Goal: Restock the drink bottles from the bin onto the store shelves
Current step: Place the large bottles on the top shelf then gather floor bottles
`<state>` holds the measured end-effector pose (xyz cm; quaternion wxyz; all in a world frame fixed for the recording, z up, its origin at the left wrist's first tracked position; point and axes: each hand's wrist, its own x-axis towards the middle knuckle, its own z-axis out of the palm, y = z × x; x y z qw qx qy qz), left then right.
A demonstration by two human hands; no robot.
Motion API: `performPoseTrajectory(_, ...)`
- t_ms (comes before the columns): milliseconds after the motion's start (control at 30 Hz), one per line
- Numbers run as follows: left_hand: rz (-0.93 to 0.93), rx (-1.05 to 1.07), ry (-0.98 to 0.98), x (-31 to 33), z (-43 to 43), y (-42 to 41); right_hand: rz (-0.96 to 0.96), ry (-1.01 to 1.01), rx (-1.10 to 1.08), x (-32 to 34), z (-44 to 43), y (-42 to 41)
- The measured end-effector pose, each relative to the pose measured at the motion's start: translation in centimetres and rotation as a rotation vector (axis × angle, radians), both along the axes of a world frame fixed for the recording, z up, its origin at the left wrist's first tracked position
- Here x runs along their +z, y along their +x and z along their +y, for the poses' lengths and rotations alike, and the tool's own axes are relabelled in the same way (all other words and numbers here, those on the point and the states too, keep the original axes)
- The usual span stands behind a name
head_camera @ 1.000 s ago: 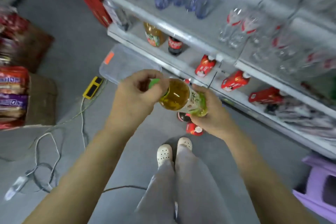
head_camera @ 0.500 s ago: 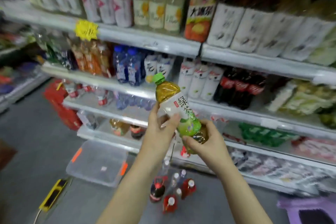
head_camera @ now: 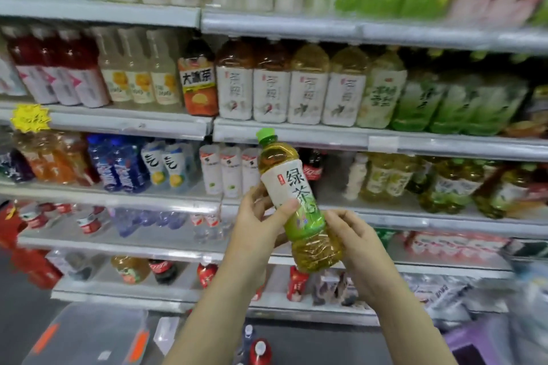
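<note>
1. store shelving filled the background: several white tiers packed with drinks, blurred toward the right edge.
2. a clear plastic bin with orange latches sat on the grey floor at the lower left, in front of the bottom tier.
3. a purple stool showed at the lower right, too blurred to tell more.
4. a row of large tea bottles with pale labels stood on the second tier from the top, with an orange-labelled bottle just beside them on the left.
5. the left hand gripped the middle of the drink bottle, its thumb laid across the front of the label and its fingers wrapped behind.
6. the right hand cupped the lower part from the right, fingers curled round the bottle near its base.
7. the green tea bottle was held up between both hands in front of the middle tiers, resting on no shelf, nearly upright with its top leaning left.
8. a red bottle with a white cap stood on the floor at the bottom edge, between the two forearms.
9. a yellow starburst tag hung on a shelf rim at the far left.
10. the held bottle's green cap sat level with a shelf rim behind it.
</note>
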<state>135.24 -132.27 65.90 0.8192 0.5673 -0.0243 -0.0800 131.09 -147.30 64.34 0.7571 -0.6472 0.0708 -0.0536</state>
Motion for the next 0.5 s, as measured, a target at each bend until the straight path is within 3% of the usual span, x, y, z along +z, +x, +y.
performPoseTrajectory(167, -0.108, -0.069, 0.063, 1.5, -5.1, -1.6, -0.035, 0.007, 0.108, 2.3, -6.2, -0.8)
performPoseTrajectory(500, -0.304, -0.218, 0.165, 5.7, -9.5, -2.7, -0.135, 0.126, 0.005, 5.2, -10.3, -2.5)
